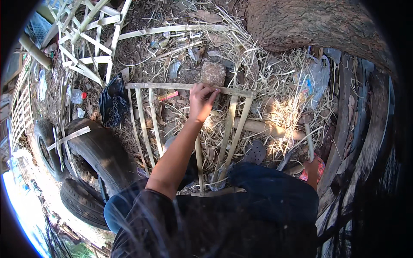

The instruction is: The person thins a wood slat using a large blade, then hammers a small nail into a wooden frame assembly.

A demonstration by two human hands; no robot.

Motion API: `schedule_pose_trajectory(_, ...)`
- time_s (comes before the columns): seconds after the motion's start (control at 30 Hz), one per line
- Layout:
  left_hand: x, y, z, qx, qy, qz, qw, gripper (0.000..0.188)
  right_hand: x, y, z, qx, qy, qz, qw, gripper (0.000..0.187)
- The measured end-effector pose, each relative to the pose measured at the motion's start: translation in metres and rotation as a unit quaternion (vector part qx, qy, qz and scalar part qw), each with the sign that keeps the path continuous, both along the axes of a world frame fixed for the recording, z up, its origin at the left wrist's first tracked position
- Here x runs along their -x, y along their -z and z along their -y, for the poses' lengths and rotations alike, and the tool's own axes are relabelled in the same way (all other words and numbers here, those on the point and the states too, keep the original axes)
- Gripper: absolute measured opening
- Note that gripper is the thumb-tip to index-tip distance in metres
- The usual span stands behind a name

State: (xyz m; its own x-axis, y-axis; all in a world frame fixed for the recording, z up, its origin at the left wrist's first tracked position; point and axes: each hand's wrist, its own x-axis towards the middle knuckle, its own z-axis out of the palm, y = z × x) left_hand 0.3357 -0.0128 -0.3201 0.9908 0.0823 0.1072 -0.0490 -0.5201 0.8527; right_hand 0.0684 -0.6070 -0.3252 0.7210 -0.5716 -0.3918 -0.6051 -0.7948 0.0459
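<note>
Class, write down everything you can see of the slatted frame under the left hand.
The slatted frame looks made of pale bamboo or wood. A long crossbar lies nearly level across the view; narrow slats run from it toward the person, three visible left of the left forearm and three right. Its near end is partly hidden. It is over littered ground, though contact is unclear. The left hand grips the crossbar near its middle.

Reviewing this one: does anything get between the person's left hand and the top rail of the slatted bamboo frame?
Nothing visible does: the left hand rests right on the top rail. The rough block lies just beyond the rail, not between them.
</note>
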Motion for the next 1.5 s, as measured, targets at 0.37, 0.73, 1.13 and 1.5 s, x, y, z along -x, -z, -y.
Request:
schedule_pose_trajectory(0.37,0.0,0.011,-0.006,-0.021,-0.012,0.011,1.0,0.011,-0.074,-0.02,-0.073,-0.06,-0.004,0.073,0.996,0.037)
schedule_pose_trajectory(0.73,0.0,0.015,-0.006,-0.058,0.016,0.063,0.996,0.011,-0.054,-0.008,-0.068,-0.068,0.08,0.082,0.991,0.039)
schedule_pose_trajectory(1.13,-0.002,0.015,-0.011,-0.087,0.056,0.088,0.991,0.012,-0.102,-0.037,-0.093,-0.239,0.185,0.28,0.911,0.019)
schedule_pose_trajectory(1.5,-0.002,0.015,-0.016,-0.117,0.075,0.103,0.985,0.013,-0.163,-0.084,-0.167,-0.302,0.116,0.314,0.893,0.016)
